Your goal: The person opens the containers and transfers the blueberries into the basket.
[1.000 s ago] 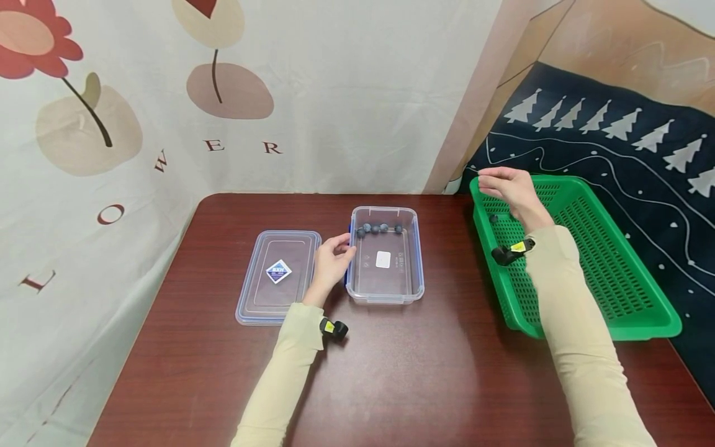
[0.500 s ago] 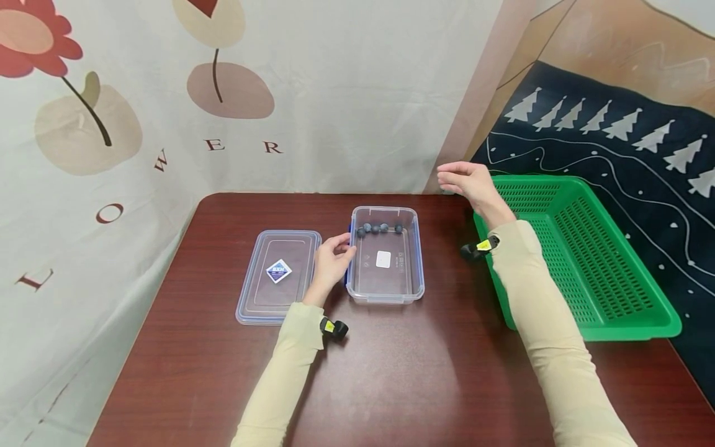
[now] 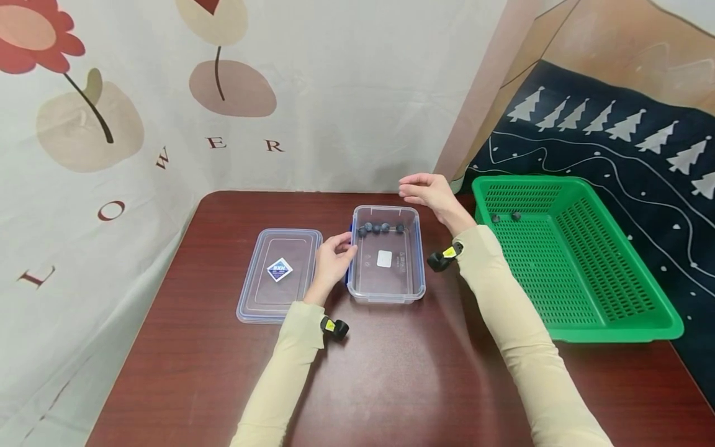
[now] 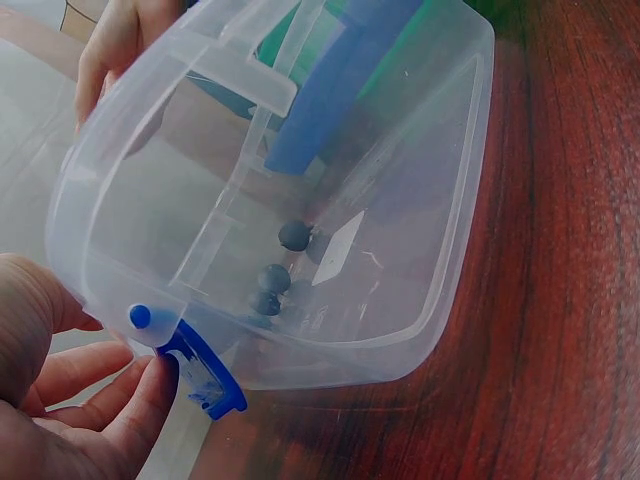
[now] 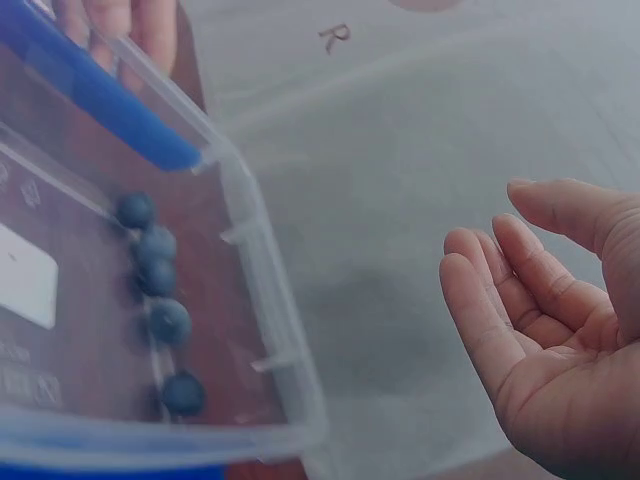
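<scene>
At the far left, about nine o'clock from the container, the clear lid (image 3: 279,275) lies flat on the dark wooden table (image 3: 391,385). Next comes our left hand (image 3: 331,261), fingers curled against the blue latch (image 4: 200,372) on the left wall of the clear plastic container (image 3: 385,292), pinching it and steadying the box. Inside, five blueberries (image 3: 380,228) sit in a row along the far wall, at twelve o'clock in the box; the near part of the floor is bare apart from a white label.

Our right hand (image 3: 431,191) hovers just past the container's far right corner, at roughly one o'clock. The right wrist view shows its palm up, fingers loosely cupped and relaxed, and we can see no berry in it, though something tiny could hide behind the fingers. At three o'clock, well apart from the box, the green perforated basket (image 3: 614,323) holds two more blueberries (image 3: 505,216) near its far left corner.

To do this step well, we judge the left hand should keep its hold on the latch so the light container cannot slide, while the right hand works low over the box so berries land softly rather than bounce out.
</scene>
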Demonstrator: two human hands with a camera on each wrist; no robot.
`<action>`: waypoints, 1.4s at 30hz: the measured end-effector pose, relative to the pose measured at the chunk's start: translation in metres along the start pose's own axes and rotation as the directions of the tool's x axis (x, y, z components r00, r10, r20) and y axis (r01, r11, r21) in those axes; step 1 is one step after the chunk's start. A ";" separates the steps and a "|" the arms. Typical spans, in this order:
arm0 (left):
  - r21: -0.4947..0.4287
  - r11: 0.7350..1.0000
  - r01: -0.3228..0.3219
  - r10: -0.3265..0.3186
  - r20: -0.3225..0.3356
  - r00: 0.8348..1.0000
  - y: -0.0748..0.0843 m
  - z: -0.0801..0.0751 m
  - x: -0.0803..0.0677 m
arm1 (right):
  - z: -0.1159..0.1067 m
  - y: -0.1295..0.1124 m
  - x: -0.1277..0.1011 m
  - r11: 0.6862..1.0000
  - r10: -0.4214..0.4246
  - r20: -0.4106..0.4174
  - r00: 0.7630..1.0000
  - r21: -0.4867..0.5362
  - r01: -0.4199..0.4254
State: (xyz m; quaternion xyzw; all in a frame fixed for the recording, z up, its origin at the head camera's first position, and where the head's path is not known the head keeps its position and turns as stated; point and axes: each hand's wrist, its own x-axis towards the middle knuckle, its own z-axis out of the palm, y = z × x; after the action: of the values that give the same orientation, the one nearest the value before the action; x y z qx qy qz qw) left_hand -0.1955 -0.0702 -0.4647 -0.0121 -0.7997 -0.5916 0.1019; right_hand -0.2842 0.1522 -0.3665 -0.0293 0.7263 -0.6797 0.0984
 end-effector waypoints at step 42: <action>-0.040 0.999 0.004 -0.004 0.002 1.000 0.002 0.000 -0.001 | 0.080 0.070 0.015 0.967 0.157 0.039 0.987 -0.211 -0.145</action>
State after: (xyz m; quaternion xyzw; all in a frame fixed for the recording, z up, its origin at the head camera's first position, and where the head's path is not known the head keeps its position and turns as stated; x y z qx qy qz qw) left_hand -0.1942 -0.0697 -0.4635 -0.0133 -0.7878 -0.6076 0.0998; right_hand -0.2782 0.0765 -0.4418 -0.0028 0.7904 -0.5896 0.1662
